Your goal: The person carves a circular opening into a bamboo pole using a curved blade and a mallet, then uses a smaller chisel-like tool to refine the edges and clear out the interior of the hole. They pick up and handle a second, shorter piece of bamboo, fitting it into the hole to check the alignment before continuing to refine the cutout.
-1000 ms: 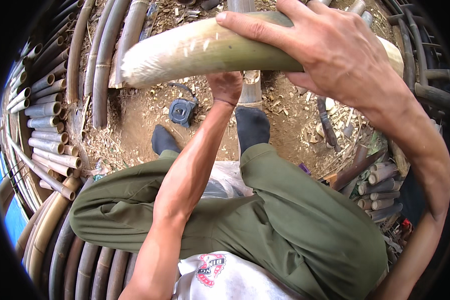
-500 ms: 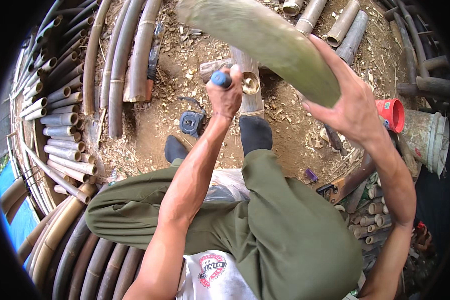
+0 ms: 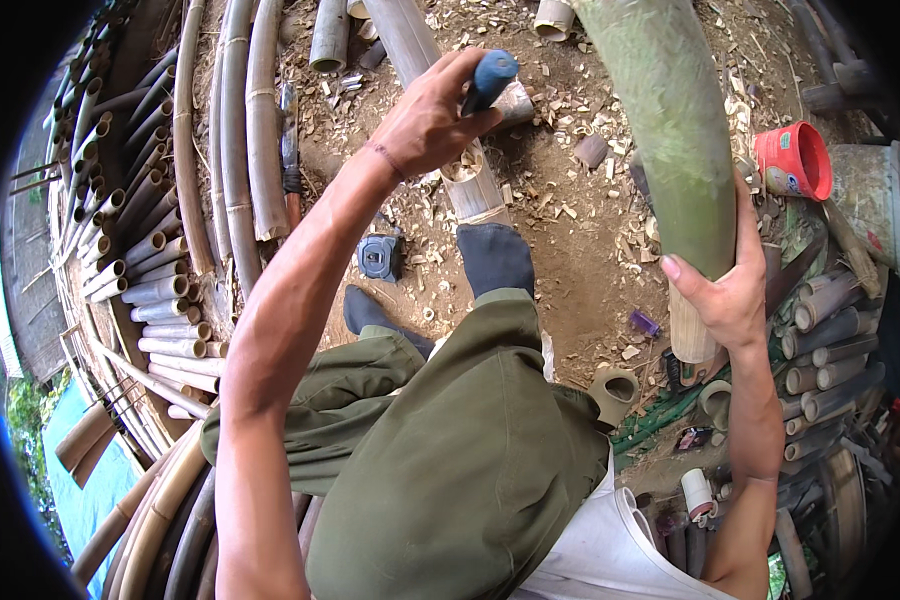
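My left hand is closed around the upright blue handle of a chisel; its blade is hidden. The hand is over a bamboo pole lying on the ground, beside a cut hole in it. My sock-covered foot rests against the pole's near end. On the right, my right hand grips the lower end of a long, thick green club, thumb on the near side. The club points away from me, its far end cut off by the view's upper edge. Below the hand a pale wooden piece shows; whether it joins the club is unclear.
A tape measure lies left of my foot. Wood chips cover the soil. Long bamboo poles and stacked bamboo lengths fill the left. To the right are a red bucket, a dirty pale bucket and more short bamboo pieces.
The whole view has shifted. The club has swung from slanting across the upper middle to nearly upright on the right. My left hand still holds the chisel, its handle now tilted differently.
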